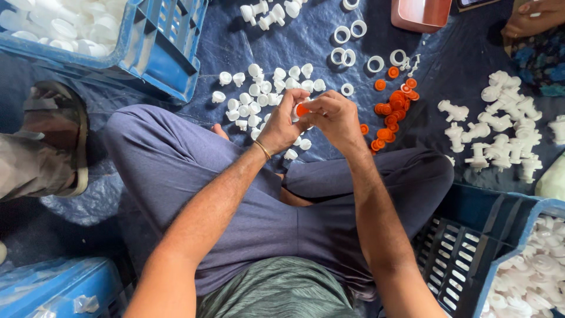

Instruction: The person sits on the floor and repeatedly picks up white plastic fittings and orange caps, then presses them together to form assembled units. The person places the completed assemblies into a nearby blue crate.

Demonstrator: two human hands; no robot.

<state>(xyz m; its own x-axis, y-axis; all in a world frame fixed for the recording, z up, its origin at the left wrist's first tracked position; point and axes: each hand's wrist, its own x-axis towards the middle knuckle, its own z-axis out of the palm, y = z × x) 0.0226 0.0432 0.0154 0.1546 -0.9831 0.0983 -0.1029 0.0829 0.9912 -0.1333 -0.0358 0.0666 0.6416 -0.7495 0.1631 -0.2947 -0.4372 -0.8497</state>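
Note:
My left hand (pixel 282 122) and my right hand (pixel 333 118) meet above my crossed legs, both pinching one small part with an orange cap (pixel 301 110) and a white piece behind it. Just beyond my fingers lies a scatter of small white plastic caps (pixel 259 94) on the dark blue sheet (pixel 306 41). To the right of my right hand sits a pile of orange caps (pixel 393 112). White rings (pixel 342 56) lie farther out.
A blue crate (pixel 159 53) of white parts stands at upper left, another blue crate (pixel 471 247) at lower right. Assembled white fittings (pixel 500 132) are heaped on the right. A sandalled foot (pixel 56 138) is at left; another person's hand (pixel 532 17) at upper right.

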